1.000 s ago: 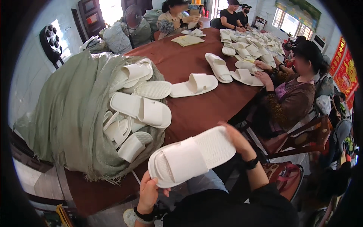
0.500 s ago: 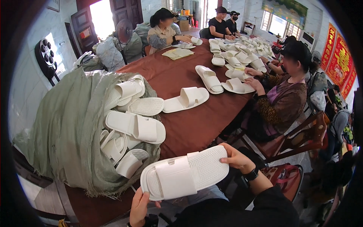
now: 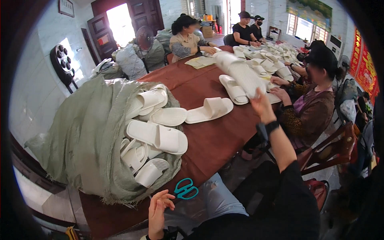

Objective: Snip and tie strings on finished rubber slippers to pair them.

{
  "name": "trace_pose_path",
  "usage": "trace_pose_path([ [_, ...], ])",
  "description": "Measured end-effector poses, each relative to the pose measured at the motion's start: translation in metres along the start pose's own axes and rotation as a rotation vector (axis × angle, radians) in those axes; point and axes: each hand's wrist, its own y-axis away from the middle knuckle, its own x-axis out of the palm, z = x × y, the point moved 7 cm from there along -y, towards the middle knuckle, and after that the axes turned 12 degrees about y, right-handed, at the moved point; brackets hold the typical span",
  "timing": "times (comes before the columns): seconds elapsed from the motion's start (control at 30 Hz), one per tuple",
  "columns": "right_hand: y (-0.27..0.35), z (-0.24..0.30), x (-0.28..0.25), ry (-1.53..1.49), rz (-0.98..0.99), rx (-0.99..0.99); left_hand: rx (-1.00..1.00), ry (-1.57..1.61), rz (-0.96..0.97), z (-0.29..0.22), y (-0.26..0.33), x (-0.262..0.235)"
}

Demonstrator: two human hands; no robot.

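My right hand (image 3: 261,105) is stretched out over the brown table (image 3: 216,140), gripping a white slipper (image 3: 240,72) by its heel end. The slipper is blurred and points away toward the far side. My left hand (image 3: 159,208) hovers low near the table's near edge with fingers spread and nothing in it. Teal-handled scissors (image 3: 186,189) lie just right of that hand. A grey-green sack (image 3: 88,140) full of white slippers (image 3: 156,136) lies open on the table to my left.
Loose white slippers (image 3: 210,110) lie mid-table, and several more cover the far end (image 3: 272,60). A seated person (image 3: 316,100) works at the right side; other people sit at the far end. A wooden chair (image 3: 332,152) stands to the right.
My right hand has swung the white slipper up from in front of me and out over the table toward the right. My left hand has let go of it and dropped low, open.
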Motion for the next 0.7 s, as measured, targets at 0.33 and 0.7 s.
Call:
trace_pose_path([
  [0.33,0.066,-0.188,0.103,0.649,0.580,0.487,-0.001,-0.091,-0.222,0.008,0.021,-0.033],
  [0.7,0.135,-0.298,0.121,0.847,0.930,0.658,0.034,-0.155,-0.140,0.008,0.015,-0.012],
])
